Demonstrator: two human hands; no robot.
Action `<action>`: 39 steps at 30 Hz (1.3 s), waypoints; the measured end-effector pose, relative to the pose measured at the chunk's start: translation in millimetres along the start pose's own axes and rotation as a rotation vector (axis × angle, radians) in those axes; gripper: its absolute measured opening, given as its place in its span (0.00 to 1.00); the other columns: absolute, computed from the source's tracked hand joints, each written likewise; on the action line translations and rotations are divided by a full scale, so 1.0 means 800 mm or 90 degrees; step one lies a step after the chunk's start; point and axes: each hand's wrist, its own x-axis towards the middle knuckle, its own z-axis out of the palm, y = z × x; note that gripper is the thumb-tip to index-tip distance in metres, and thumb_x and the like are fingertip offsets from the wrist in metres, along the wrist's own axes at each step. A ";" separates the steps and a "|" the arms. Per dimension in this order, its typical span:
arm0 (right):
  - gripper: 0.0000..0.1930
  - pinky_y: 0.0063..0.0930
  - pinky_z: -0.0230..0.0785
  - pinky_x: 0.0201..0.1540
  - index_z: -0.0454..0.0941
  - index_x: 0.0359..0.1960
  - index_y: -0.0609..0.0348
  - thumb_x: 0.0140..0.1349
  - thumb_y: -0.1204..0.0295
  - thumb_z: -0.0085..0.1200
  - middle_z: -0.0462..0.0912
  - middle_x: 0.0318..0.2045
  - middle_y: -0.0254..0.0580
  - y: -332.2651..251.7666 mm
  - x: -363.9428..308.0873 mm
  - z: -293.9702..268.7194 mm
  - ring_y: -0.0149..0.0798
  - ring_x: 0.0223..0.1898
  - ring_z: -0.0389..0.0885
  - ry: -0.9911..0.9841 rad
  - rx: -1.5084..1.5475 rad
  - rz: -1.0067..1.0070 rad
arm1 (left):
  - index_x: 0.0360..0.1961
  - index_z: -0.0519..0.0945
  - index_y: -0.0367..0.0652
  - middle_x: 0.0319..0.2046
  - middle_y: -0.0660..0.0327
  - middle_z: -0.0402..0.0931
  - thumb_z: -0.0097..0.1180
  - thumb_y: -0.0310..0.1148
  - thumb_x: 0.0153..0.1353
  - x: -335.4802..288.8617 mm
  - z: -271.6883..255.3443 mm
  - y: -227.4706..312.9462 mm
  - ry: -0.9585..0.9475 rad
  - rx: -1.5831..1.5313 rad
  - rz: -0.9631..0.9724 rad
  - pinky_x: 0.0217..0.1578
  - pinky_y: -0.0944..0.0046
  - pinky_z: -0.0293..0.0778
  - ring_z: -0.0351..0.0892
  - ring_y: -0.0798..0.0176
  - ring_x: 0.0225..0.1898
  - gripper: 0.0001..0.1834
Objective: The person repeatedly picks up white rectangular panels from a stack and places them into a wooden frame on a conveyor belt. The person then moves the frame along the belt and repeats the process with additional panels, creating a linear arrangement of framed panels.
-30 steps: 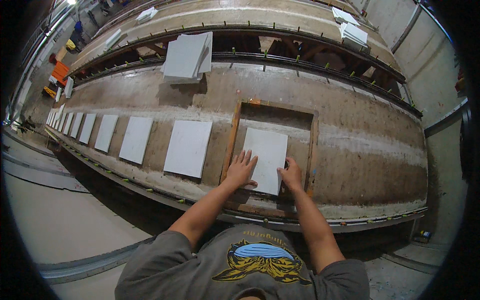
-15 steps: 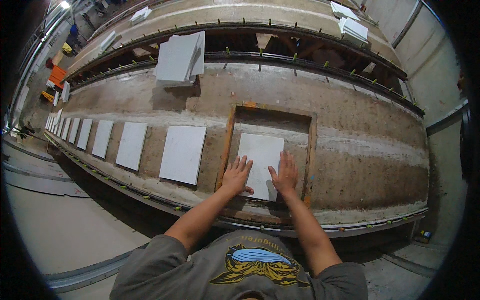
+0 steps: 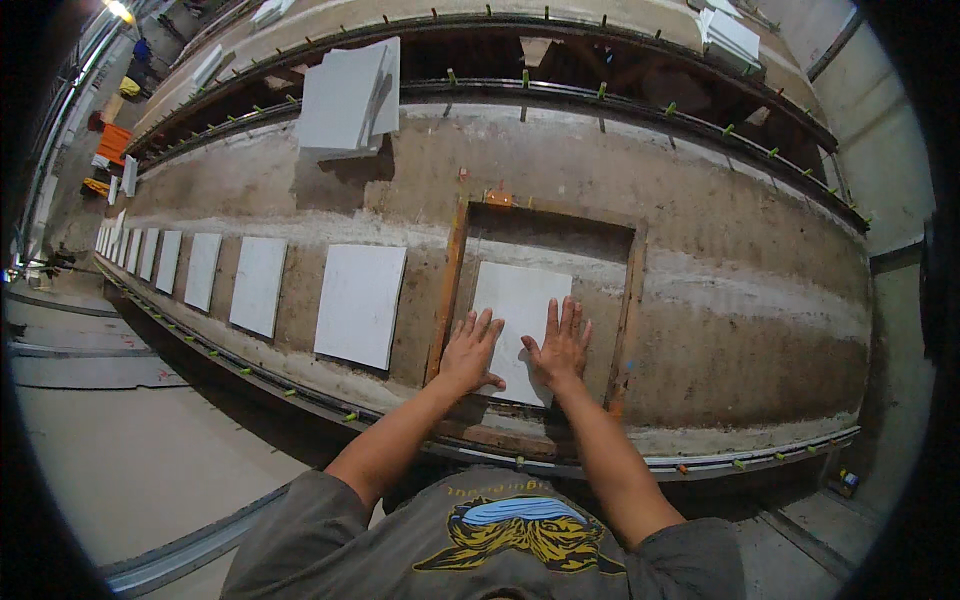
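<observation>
A white rectangular panel point(image 3: 520, 300) lies flat inside a wooden frame point(image 3: 628, 320) on the long brown table. My left hand point(image 3: 470, 350) rests at the panel's left edge, fingers spread and pointing away from me. On the panel's right side lies my right hand point(image 3: 560, 345), its palm down and its fingers stretched out. Neither hand is wrapped round anything. Outside the frame to the left, another white panel point(image 3: 361, 305) lies on the table, close to my left hand.
More white panels point(image 3: 258, 286) run in a spaced row toward the far left. A stack of panels point(image 3: 345, 100) stands beyond the row. Metal rails with small green clips point(image 3: 527, 82) border the table; a second table with panel piles point(image 3: 730, 40) lies behind.
My right hand has shifted slightly left, further onto the panel. My left hand stays about where it was at the panel's left edge. The whole view has tilted a little.
</observation>
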 end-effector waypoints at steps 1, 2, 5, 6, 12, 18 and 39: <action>0.47 0.64 0.28 0.74 0.44 0.78 0.47 0.65 0.34 0.41 0.38 0.79 0.49 0.000 0.000 0.004 0.53 0.79 0.35 0.005 -0.013 0.001 | 0.74 0.56 0.48 0.74 0.48 0.49 0.79 0.58 0.32 0.002 0.000 0.001 0.004 0.001 0.004 0.72 0.41 0.51 0.48 0.39 0.75 0.68; 0.47 0.63 0.29 0.75 0.44 0.78 0.48 0.65 0.34 0.42 0.39 0.78 0.49 -0.001 0.003 0.006 0.54 0.79 0.35 0.009 -0.017 0.002 | 0.74 0.56 0.48 0.74 0.47 0.49 0.79 0.58 0.33 0.002 0.000 0.001 0.008 0.005 0.007 0.72 0.40 0.50 0.48 0.38 0.75 0.67; 0.46 0.60 0.35 0.75 0.46 0.77 0.48 0.65 0.38 0.45 0.43 0.77 0.51 0.004 0.005 -0.008 0.56 0.78 0.39 0.017 -0.028 0.009 | 0.73 0.57 0.45 0.73 0.44 0.50 0.79 0.57 0.34 0.001 -0.015 0.013 -0.016 0.007 -0.005 0.72 0.39 0.47 0.46 0.37 0.75 0.66; 0.45 0.59 0.38 0.74 0.47 0.77 0.49 0.65 0.40 0.48 0.45 0.77 0.53 0.007 0.004 -0.030 0.57 0.77 0.42 0.014 -0.036 0.005 | 0.73 0.57 0.45 0.73 0.42 0.51 0.79 0.57 0.34 0.002 -0.019 0.017 -0.026 0.001 -0.015 0.72 0.39 0.47 0.45 0.36 0.75 0.66; 0.37 0.58 0.59 0.64 0.61 0.70 0.52 0.63 0.52 0.59 0.60 0.69 0.59 0.082 -0.070 -0.094 0.60 0.68 0.61 0.175 0.101 0.201 | 0.70 0.61 0.41 0.69 0.39 0.56 0.72 0.52 0.51 -0.009 0.029 -0.049 0.345 -0.061 0.039 0.66 0.38 0.56 0.54 0.35 0.70 0.50; 0.35 0.53 0.70 0.55 0.65 0.65 0.62 0.60 0.57 0.63 0.76 0.53 0.62 0.133 -0.141 -0.054 0.63 0.55 0.76 0.123 0.209 0.276 | 0.63 0.68 0.37 0.58 0.39 0.70 0.61 0.52 0.62 -0.061 0.048 -0.087 0.236 -0.304 -0.236 0.55 0.44 0.70 0.71 0.36 0.59 0.37; 0.26 0.55 0.73 0.47 0.72 0.57 0.59 0.62 0.57 0.59 0.83 0.46 0.59 0.118 -0.112 -0.165 0.62 0.47 0.81 0.159 0.089 0.277 | 0.57 0.76 0.38 0.50 0.41 0.78 0.54 0.51 0.67 -0.055 -0.049 -0.051 0.324 -0.430 -0.148 0.51 0.45 0.72 0.77 0.38 0.52 0.28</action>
